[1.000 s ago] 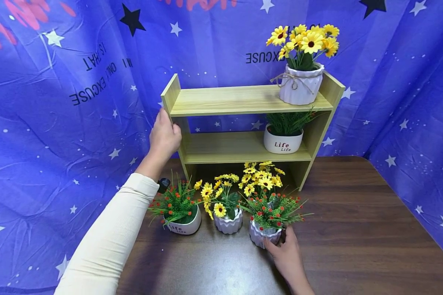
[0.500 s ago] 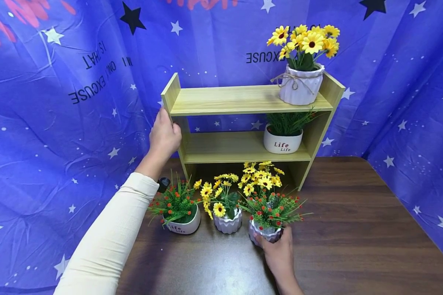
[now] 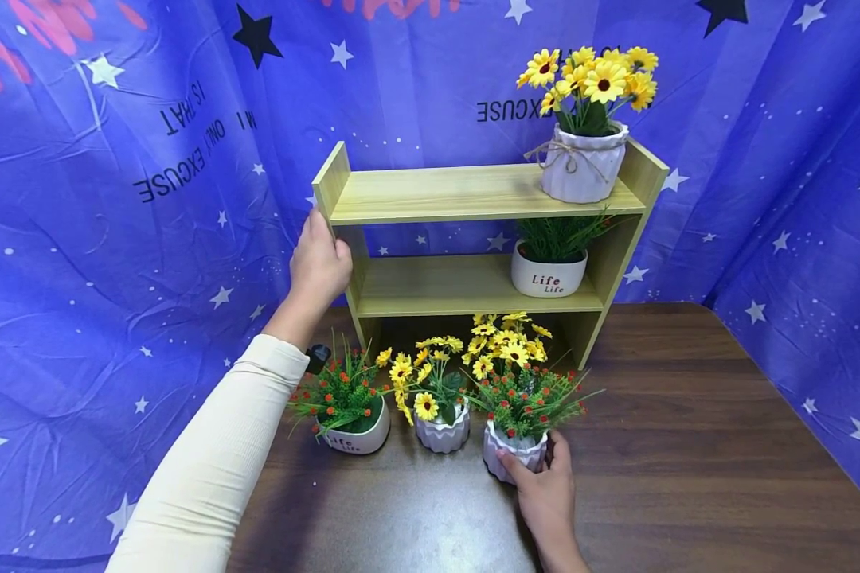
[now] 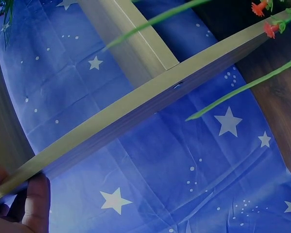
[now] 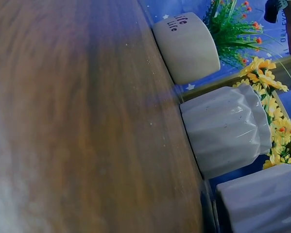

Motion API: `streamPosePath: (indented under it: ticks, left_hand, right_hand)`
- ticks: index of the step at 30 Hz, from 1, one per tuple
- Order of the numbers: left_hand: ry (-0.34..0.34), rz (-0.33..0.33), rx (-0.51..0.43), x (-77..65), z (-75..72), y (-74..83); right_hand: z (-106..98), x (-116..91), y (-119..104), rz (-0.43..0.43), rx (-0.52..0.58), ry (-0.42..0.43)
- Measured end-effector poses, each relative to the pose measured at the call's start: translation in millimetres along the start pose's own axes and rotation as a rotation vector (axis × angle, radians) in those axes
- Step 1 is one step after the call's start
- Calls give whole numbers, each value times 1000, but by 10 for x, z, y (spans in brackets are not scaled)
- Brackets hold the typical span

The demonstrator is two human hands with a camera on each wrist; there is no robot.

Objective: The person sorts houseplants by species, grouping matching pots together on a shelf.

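The right hand (image 3: 550, 497) is holding the right pot (image 3: 521, 450), a pale one with bumpy sides, red flowers (image 3: 526, 402) and green leaves. Its thumb (image 3: 514, 467) is on the front of the pot, and its fingers (image 3: 561, 450) go around the right side. So the pot is right in the hand's grip, just ahead of the palm and a bit to the left. The pot stands about straight up, near the front of the shelf (image 3: 430, 191), but I can't tell if its bottom touches the table (image 3: 688, 446). Just behind it are some yellow flowers (image 3: 509, 348), and their own pot is hidden. The middle pot (image 3: 443, 434), with more yellow flowers, is next to it on the left, with a small gap between them. Farther left is the left pot (image 3: 364, 438), a smooth one with words on it. The left hand (image 3: 318, 267) is up high, well apart from the right pot. It grips the shelf's left side board, with the board between its thumb and fingers. The top pot (image 3: 579, 169) sits at the right end of the shelf's top board.
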State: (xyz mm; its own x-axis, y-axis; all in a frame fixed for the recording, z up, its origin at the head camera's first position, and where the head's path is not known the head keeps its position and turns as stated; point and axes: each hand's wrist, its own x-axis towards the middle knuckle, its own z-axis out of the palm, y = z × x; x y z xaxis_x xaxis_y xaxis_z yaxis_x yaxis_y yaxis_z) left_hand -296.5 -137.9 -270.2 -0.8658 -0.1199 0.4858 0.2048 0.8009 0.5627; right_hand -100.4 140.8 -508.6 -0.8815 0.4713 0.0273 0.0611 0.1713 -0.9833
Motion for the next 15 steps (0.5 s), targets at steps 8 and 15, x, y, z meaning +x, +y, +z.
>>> streamPosePath:
  ticks: [8, 15]
  left_hand:
    - [8, 9, -6, 2, 5, -6]
    - [4, 7, -9, 2, 2, -3]
  right_hand:
    - [-15, -26, -99, -8, 143, 4]
    - [-68, -9, -213, -50, 169, 9]
